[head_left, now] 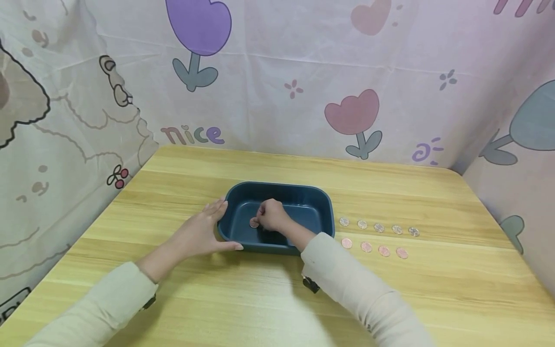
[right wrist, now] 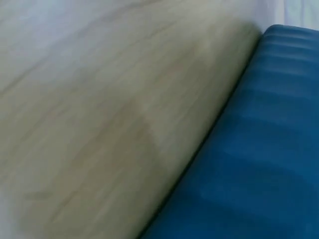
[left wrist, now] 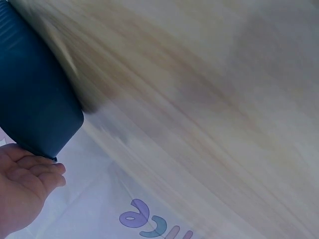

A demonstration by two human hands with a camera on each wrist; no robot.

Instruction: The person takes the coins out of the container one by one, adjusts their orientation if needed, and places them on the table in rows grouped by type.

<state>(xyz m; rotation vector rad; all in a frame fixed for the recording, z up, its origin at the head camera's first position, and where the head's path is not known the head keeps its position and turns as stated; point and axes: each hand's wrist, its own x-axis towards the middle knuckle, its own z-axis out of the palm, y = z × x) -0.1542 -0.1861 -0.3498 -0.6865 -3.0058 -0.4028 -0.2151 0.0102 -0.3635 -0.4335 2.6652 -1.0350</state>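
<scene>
A dark blue rectangular container (head_left: 279, 248) with rounded corners sits on the wooden table. My left hand (head_left: 197, 236) is at its left end, fingers against the left rim and thumb stretched along the front wall. In the left wrist view, the fingertips of that hand (left wrist: 27, 186) touch the container's rim (left wrist: 42, 94). Inside the container, my right hand (head_left: 272, 215) has curled fingers pinching the edge of a copper-coloured coin (head_left: 254, 222). The right wrist view holds only the container's outer wall (right wrist: 249, 149) and table; the right hand is out of it.
Right of the container, several silver coins (head_left: 379, 228) lie in a row, with a row of several copper-coloured coins (head_left: 366, 247) in front. A printed cloth (head_left: 277, 115) hangs behind the table (head_left: 208, 308) and along its sides.
</scene>
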